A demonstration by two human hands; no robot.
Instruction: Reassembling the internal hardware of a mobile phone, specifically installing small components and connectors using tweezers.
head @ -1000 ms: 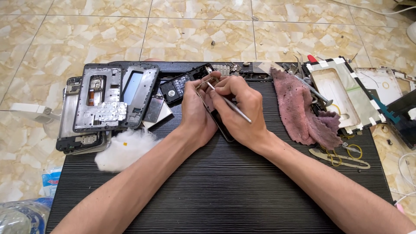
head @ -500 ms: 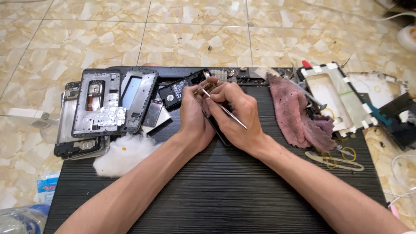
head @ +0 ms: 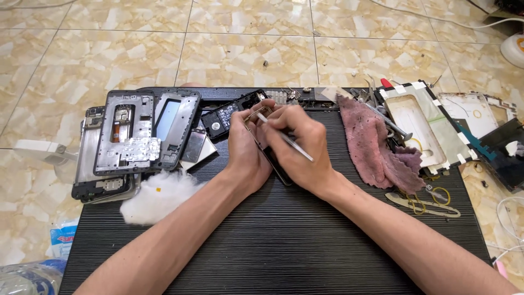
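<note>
My left hand (head: 245, 147) grips a dark phone body (head: 275, 164) tilted on its edge over the black ribbed work mat (head: 284, 240). My right hand (head: 303, 150) holds thin metal tweezers (head: 286, 139), with the tip at the phone's upper end near my left fingers. The two hands touch around the phone, which they mostly hide. A small black circuit board (head: 226, 116) lies just beyond my left hand.
Stacked grey phone frames (head: 139, 136) lie at the mat's left, with a white cotton wad (head: 155, 196) below them. A pink rag (head: 374, 145) lies right, beside a white taped phone back (head: 423, 125), rubber bands (head: 431, 196) and more parts. Tiled floor surrounds the mat.
Both hands stay on the phone; the tweezers' tip has shifted slightly at the phone's top end. The view has drifted a little.
</note>
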